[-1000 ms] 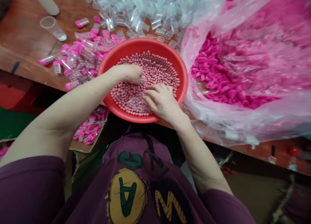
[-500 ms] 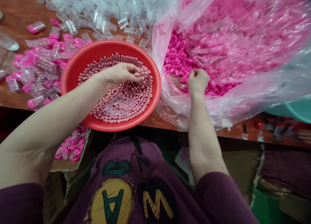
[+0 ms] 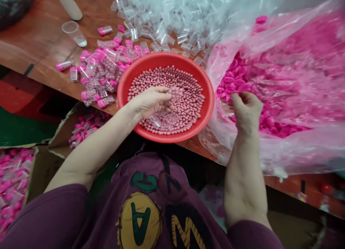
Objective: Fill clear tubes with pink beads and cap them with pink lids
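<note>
My left hand (image 3: pixel 155 102) is over the red bowl (image 3: pixel 208 98), its thumb and fingers closed round what looks like a small clear container filled with pink beads (image 3: pixel 176 93). Under it, loose pink beads (image 3: pixel 188 114) cover the bowl's floor, and a few clear containers (image 3: pixel 164 120) lie on them near the front. To the right, my right hand (image 3: pixel 247 107) is at the mouth of the clear plastic bag (image 3: pixel 293 153), among bright pink caps (image 3: pixel 235 78). Its fingers are bent and pinched together; whatever they hold is hidden.
Capped bead-filled containers (image 3: pixel 104 71) are heaped left of the bowl. Many clear empty containers (image 3: pixel 167 17) lie behind it. A clear plastic cup (image 3: pixel 74 31) stands at the back left. Cardboard boxes (image 3: pixel 43 170) with filled containers are below the table edge.
The view has turned left, so the bowl and bag appear further right. My left hand has shifted from the bowl's right part towards its middle. My right hand stays at the caps.
</note>
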{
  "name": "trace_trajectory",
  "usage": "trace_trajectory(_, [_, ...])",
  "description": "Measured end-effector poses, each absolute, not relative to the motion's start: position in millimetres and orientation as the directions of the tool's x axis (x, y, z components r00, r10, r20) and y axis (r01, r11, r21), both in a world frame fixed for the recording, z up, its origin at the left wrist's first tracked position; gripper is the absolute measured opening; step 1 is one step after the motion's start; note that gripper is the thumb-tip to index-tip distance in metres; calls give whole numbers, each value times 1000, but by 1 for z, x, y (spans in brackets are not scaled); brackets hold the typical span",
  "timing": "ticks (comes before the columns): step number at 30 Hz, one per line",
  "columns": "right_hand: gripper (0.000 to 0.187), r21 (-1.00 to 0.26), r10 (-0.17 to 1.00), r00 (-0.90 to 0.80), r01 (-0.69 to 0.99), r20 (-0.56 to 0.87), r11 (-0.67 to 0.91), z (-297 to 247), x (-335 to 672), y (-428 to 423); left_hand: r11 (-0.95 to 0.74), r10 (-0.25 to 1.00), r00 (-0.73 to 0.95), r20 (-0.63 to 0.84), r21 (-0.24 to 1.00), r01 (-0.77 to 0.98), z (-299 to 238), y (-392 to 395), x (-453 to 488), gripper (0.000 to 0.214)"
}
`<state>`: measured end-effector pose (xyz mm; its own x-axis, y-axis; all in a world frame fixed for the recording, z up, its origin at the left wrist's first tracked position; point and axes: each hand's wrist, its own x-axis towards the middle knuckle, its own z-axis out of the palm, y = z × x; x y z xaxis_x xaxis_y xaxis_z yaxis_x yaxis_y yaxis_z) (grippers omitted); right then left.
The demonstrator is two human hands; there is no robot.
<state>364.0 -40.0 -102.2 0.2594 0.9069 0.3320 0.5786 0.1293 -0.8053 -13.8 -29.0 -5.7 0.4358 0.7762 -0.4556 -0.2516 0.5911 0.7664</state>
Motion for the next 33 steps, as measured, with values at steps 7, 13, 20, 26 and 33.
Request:
trace_trajectory(7, [28,-904,970,50,378,236,200,-54,240,-44,622,776,349,-526,731,-281,-8,-40,-14,12])
trace_trajectory(13, [50,-903,952,-133,304,275,303,-58,195,-33,599,791,383,-478,733,-323,-10,-43,-18,7])
trace_trajectory(20, [43,-897,957,-125,337,260,288,-52,192,-35,593,796,387,-465,726,-349,-7,-42,-18,17])
trace_trajectory(26, [15,-790,954,-98,541,284,290,-28,191,-51,611,786,381,-486,705,-361,-8,-41,-17,24])
trace_trajectory(33, [17,-662,907,-39,670,420,335,-29,193,-52,606,794,377,-478,673,-424,-11,-40,-20,27])
